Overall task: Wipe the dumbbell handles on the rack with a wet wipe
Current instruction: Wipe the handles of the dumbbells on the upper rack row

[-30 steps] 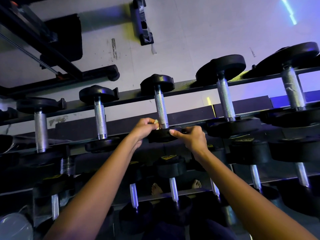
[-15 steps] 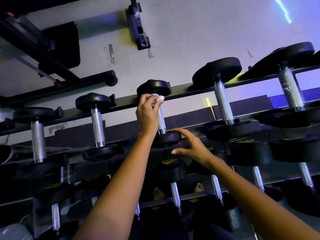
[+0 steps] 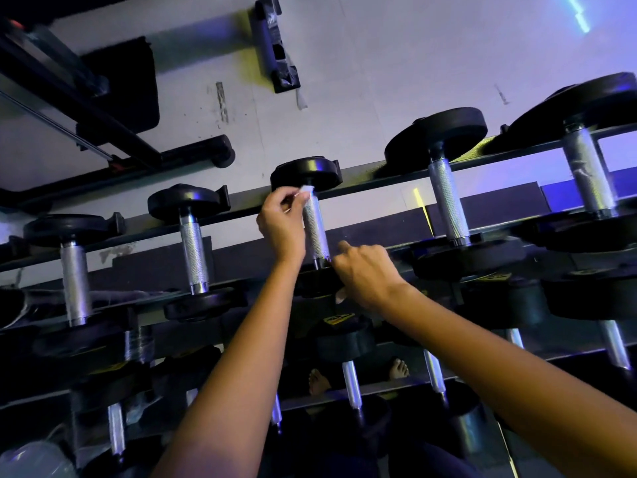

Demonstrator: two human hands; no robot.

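A black dumbbell with a knurled steel handle lies across the top tier of the rack. My left hand pinches a small white wet wipe against the far end of that handle, just under the far weight head. My right hand grips the near weight head of the same dumbbell, its fingers curled over the rim. The near head is mostly hidden under that hand.
More dumbbells sit on the top tier to the left and right, with further rows on lower tiers. Black gym equipment stands on the light floor beyond the rack. My bare feet show below.
My left hand stays at the far end of the handle with the wipe. My right hand has gone from fingers spread beside the near head to curled on it.
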